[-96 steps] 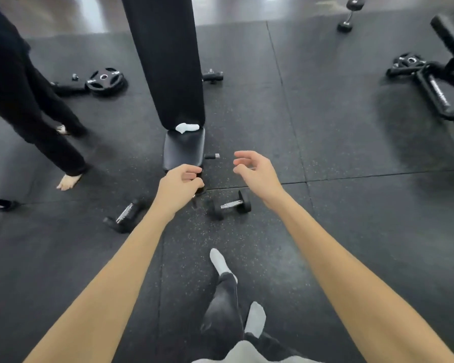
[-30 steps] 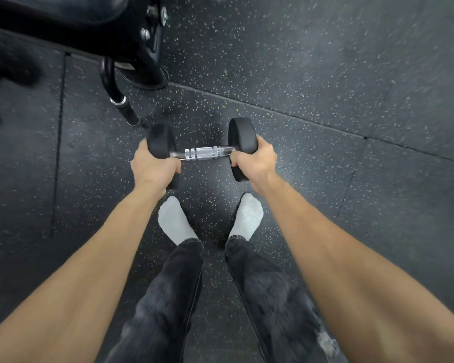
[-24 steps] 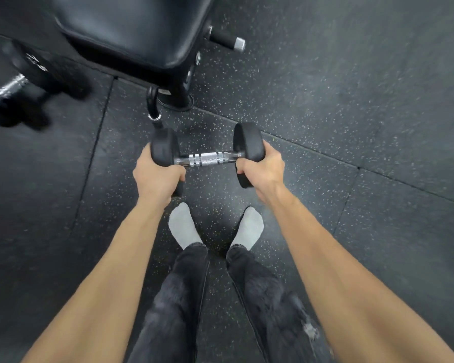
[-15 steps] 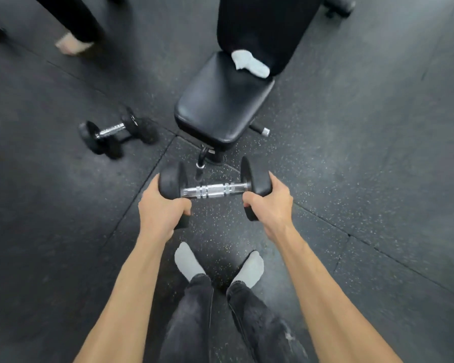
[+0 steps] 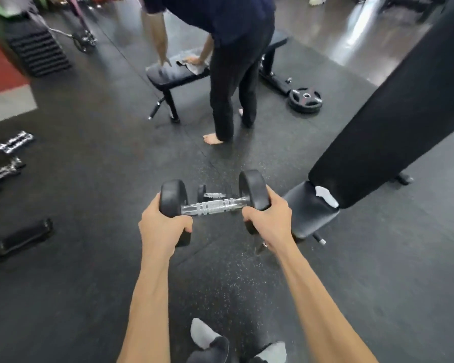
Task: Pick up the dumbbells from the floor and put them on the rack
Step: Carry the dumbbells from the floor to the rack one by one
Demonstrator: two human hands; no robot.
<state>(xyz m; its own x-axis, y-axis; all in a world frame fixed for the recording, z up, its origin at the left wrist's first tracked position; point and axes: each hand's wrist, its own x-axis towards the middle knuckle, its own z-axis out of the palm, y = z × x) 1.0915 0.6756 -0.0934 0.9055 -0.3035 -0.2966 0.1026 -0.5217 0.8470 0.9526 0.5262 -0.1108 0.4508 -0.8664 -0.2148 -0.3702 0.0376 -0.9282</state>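
I hold a black dumbbell (image 5: 212,205) with a chrome handle level in front of me, above the floor. My left hand (image 5: 160,226) grips its left weight head and my right hand (image 5: 269,218) grips its right head. A second dumbbell (image 5: 210,195) lies on the floor just beyond, mostly hidden behind the held one. At the left edge stands what looks like a dumbbell rack with chrome handles (image 5: 13,142) showing, blurred.
An incline bench (image 5: 351,153) stands right beside my right hand. A person (image 5: 233,61) bends over a flat bench (image 5: 178,74) straight ahead. A weight plate (image 5: 305,98) lies on the mat at the right. A black step (image 5: 37,51) sits at the far left.
I have stood up and turned left, lifting the dumbbell off the floor with both hands. The person, the flat bench and the left-edge rack have come into view.
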